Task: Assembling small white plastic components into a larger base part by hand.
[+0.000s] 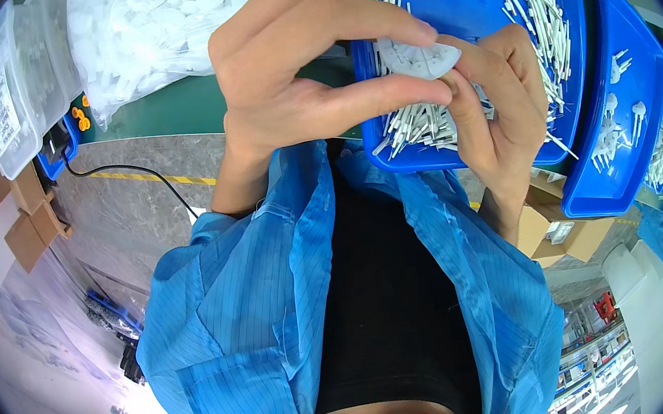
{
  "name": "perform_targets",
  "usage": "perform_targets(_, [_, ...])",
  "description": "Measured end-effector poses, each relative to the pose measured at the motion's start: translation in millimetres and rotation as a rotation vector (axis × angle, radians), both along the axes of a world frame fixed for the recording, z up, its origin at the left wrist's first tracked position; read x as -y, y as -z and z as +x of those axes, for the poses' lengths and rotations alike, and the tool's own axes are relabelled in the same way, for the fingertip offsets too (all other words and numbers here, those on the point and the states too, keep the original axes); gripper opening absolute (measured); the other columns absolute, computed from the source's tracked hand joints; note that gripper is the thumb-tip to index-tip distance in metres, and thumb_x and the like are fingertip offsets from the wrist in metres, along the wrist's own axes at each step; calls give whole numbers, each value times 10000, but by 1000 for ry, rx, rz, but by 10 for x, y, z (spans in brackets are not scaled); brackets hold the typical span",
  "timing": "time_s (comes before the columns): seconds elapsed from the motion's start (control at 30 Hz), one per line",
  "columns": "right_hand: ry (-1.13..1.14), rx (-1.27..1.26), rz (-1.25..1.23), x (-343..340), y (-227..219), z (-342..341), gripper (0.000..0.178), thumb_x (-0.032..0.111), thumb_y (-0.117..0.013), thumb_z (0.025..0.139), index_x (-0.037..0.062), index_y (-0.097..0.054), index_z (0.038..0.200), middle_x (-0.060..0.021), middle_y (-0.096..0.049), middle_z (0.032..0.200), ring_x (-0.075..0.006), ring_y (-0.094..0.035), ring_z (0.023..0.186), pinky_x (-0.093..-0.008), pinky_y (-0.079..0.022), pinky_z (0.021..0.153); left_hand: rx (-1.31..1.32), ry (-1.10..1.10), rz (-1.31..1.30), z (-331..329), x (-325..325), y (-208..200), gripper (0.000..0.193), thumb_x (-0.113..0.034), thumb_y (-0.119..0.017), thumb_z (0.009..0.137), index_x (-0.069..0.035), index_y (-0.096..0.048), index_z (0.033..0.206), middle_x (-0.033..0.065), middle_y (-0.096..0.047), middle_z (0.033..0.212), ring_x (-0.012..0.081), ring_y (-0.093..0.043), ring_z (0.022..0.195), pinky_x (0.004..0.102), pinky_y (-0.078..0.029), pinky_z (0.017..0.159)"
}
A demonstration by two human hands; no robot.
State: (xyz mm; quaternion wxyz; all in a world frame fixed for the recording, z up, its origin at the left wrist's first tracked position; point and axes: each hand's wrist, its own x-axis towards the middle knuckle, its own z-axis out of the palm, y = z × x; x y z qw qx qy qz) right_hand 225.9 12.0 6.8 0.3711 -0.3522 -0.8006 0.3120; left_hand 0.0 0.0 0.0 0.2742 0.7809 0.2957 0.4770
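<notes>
In the upper centre, my left hand [272,79] pinches a white half-round piece [417,60] between thumb and forefinger, its long axis nearly sideways, dipping rightward; my right hand [503,101] almost closes at its right end, grip unclear. Behind, a blue bin [448,10] contains white sticks [545,35]; a clear bag [142,53], upper left, holds white pieces.

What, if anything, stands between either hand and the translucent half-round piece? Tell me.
Nothing visible: the left hand holds the translucent piece between thumb and forefinger, and the right hand has fingertips at its right edge. The blue bin lies beneath, not between.
</notes>
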Motion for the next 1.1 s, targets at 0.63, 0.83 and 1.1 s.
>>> perform_targets(0.63, [59,-391,-659,178,-390,-60,338,186,-538,1029,-68,-670,1209,-98,-727,972,-132,-659,831,-255,-500,792,-7,-195,502,324,35,19,334,44,-862,697,77,-700,987,241,-637,1114,393,-734,960,358,-650,834])
perform_targets(0.83, [45,-455,-622,195,-518,433,463,229,-459,1062,-139,-557,1325,-269,-650,1240,-304,-699,1055,-367,-547,948,317,-122,-44,603,-53,-182,414,11,-816,746,9,-639,1120,226,-605,1188,407,-675,1087,399,-613,883])
perform_targets(1.1, [879,514,-147,0,-310,1615,401,259,-440,1098,-4,-591,1361,-168,-719,1124,-200,-704,957,-302,-553,793,-201,-281,-372,850,-273,-428,479,-69,-711,857,-40,-553,1308,184,-552,1349,346,-634,1159,382,-573,863])
